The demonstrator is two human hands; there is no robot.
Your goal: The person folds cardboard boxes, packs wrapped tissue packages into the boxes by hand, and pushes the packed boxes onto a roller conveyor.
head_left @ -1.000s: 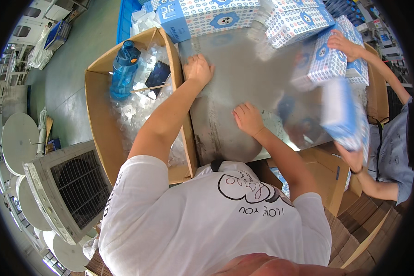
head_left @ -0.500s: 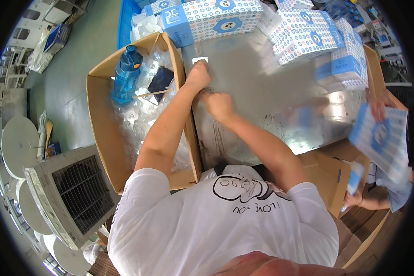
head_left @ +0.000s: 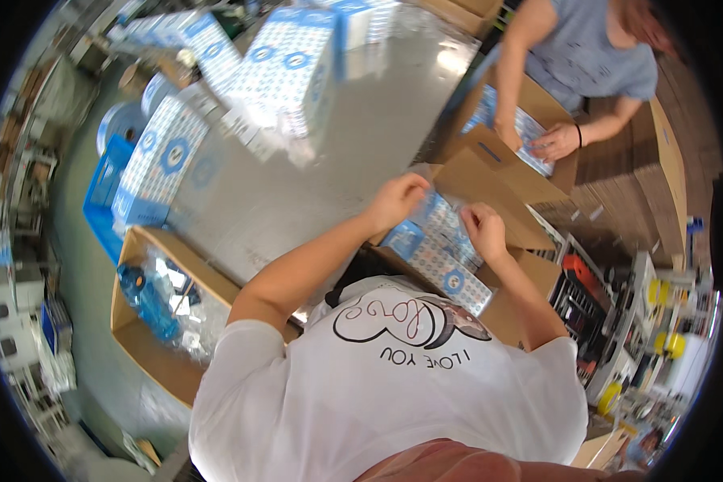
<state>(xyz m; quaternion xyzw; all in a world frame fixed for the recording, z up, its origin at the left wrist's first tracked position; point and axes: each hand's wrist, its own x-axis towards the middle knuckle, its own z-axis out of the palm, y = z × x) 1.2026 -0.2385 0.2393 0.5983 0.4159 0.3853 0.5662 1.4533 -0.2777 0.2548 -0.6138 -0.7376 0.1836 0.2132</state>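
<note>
My left hand (head_left: 398,201) and my right hand (head_left: 484,229) both grip the top end of a flat blue-and-white patterned box (head_left: 446,269). A thin clear plastic wrap seems to cover the box. It tilts over an open brown cardboard carton (head_left: 490,181) at the edge of the grey metal table (head_left: 337,177). My hands sit close together, the left on the box's upper left corner and the right on its upper right edge.
Another person (head_left: 586,56) at the top right has both hands in a second carton (head_left: 538,104) holding similar boxes. Stacks of patterned boxes (head_left: 289,72) stand on the table. A carton (head_left: 149,353) with plastic bags and a blue bottle (head_left: 146,301) sits lower left. A black crate (head_left: 582,293) is at the right.
The view has swung round. My hands have left the table surface and the carton with the bottle, and now hold a patterned box over another carton.
</note>
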